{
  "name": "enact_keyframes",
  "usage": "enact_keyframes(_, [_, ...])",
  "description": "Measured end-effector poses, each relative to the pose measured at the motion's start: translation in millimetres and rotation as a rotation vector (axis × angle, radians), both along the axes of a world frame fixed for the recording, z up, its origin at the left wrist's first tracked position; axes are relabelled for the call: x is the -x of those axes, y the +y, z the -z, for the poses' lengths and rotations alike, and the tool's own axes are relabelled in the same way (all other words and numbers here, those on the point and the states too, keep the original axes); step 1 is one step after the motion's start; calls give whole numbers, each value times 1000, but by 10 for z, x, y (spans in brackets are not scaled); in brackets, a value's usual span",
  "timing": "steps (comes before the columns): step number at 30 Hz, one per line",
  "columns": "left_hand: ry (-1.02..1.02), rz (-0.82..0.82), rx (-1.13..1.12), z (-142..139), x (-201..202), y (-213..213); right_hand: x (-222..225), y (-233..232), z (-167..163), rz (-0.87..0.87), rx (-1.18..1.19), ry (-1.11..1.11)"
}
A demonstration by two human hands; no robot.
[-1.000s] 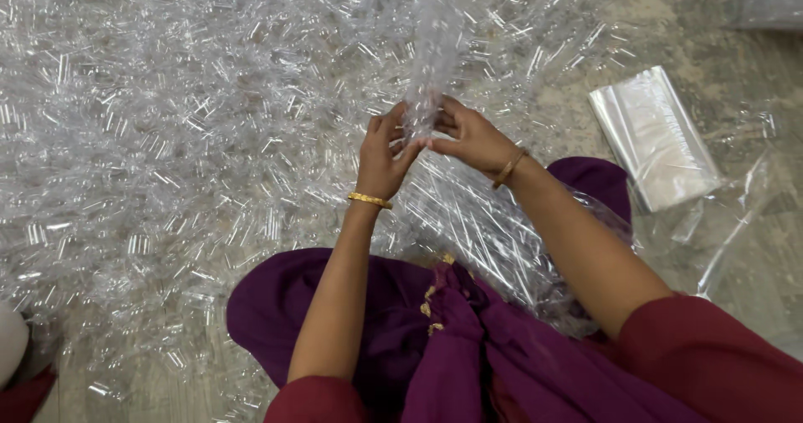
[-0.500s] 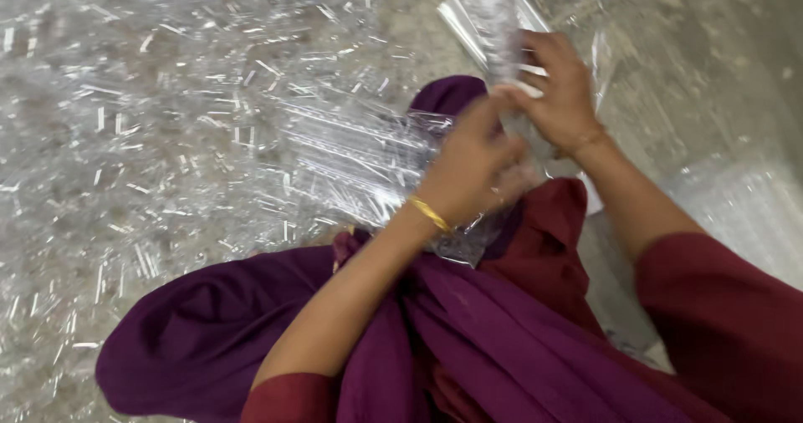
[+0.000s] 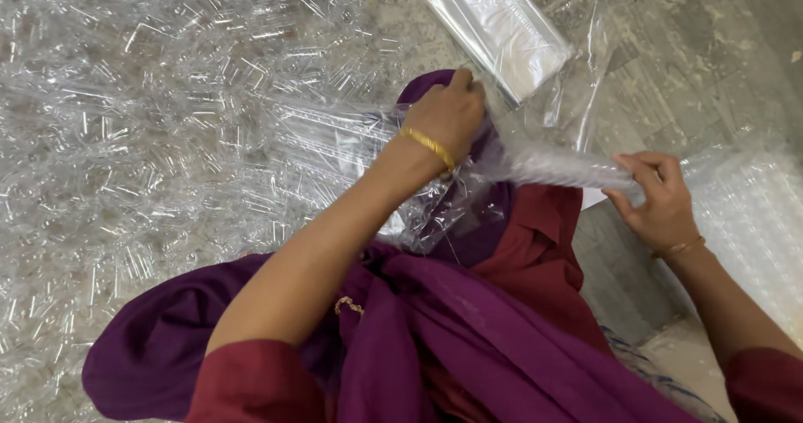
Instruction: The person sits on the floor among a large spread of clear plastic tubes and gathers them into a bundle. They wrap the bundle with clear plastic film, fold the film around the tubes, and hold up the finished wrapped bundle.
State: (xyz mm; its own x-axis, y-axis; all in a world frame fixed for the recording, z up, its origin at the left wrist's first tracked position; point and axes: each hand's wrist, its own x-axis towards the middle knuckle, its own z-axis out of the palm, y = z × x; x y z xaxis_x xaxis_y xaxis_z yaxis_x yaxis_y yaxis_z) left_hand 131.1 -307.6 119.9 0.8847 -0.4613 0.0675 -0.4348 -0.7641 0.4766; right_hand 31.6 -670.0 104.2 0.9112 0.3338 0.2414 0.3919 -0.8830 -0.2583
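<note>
1. Right now both my hands grip 1 long clear plastic bag packed with small transparent tubes (image 3: 552, 170); it stretches between them above my lap, over the maroon garment (image 3: 535, 239) and purple cloth (image 3: 468, 339).
2. My left hand (image 3: 452, 114) is clenched around the bag's bunched end, knuckles up, a gold bangle (image 3: 428, 145) on that wrist.
3. My right hand (image 3: 661, 201) pinches the opposite end between thumb and fingers, with a thinner bangle at its wrist.
4. The bag's long axis runs left to right, nearly level, dipping slightly toward my right hand. Each hand has 1 end, so neither is nearer; the middle hangs free.
5. The film is thin, glossy and crinkled, and loose folds of it spill down below my left hand.
6. Just beyond the bag, a flat rectangular stack of clear bags (image 3: 502, 26) lies on the grey stone floor (image 3: 669, 63), apart from both hands.
7. A wide heap of loose clear plastic tubes (image 3: 150, 122) covers the floor to my left, glinting and jumbled.
</note>
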Motion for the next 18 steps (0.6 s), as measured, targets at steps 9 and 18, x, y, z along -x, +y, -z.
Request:
enact_keyframes(9, [201,34,-67,-233,-72,-938,95,599,-140,43,-8,-193])
enact_keyframes(18, [119,-44,31,-362,-296,-1179,-724,1374,405,62,-911,421])
